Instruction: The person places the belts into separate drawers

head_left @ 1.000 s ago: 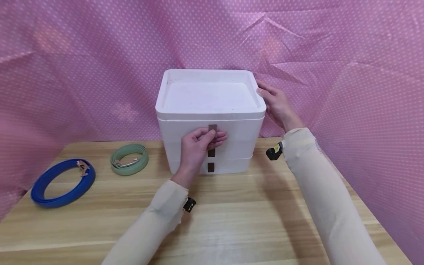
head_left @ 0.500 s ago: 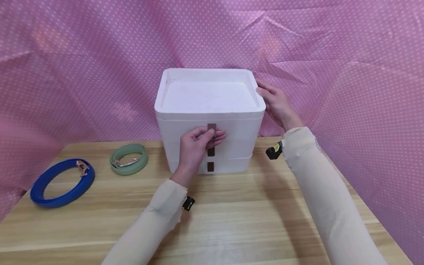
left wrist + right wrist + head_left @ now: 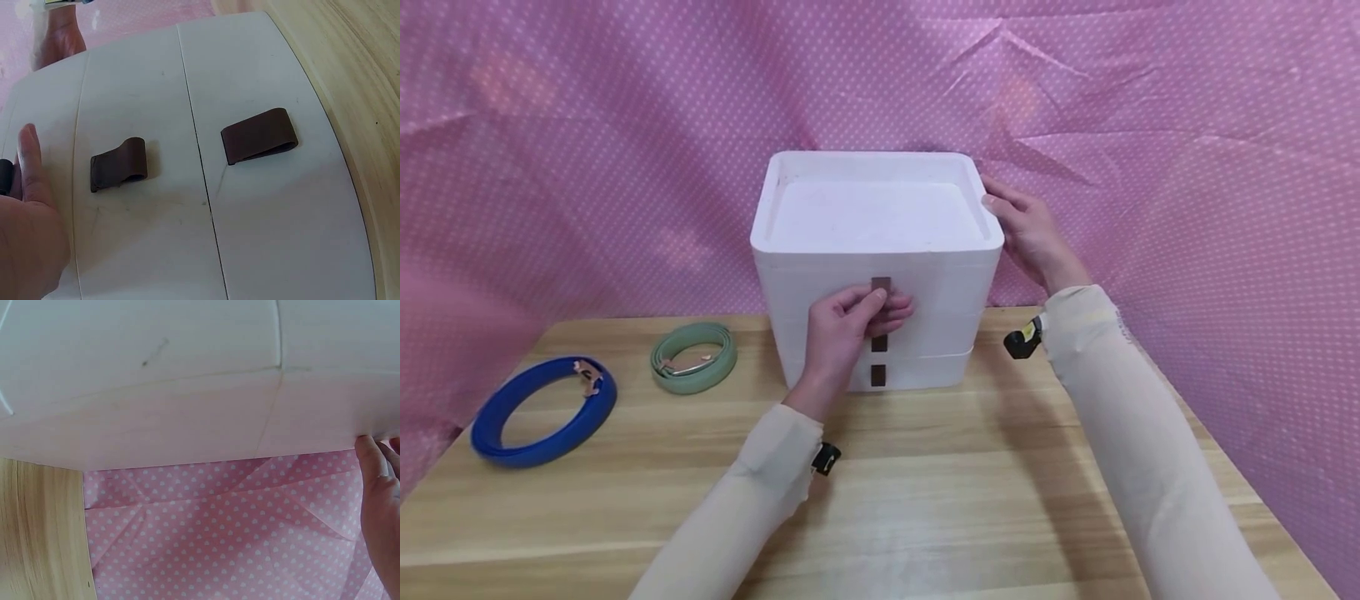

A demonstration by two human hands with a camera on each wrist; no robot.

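A white drawer box (image 3: 880, 212) with a recessed top stands at the back of the table, brown pull tabs down its front. My left hand (image 3: 842, 329) pinches the topmost pull tab (image 3: 881, 284) between thumb and fingers. In the left wrist view, the thumb lies beside that dark tab at the left edge, while the middle tab (image 3: 120, 164) and the bottom tab (image 3: 260, 136) hang free as folded loops. My right hand (image 3: 1033, 237) rests against the box's upper right side, its thumb near the rim; some fingers are hidden behind the box.
To the left on the wooden table (image 3: 970, 517) lie a coiled green belt (image 3: 693, 383) and a coiled blue belt (image 3: 542, 450), both with metal buckles. Pink dotted cloth (image 3: 647, 150) hangs behind the box and along both sides.
Both hands keep nearly the same place on the box. The seam under the box's top rim looks fainter than it did. The belts have not moved.
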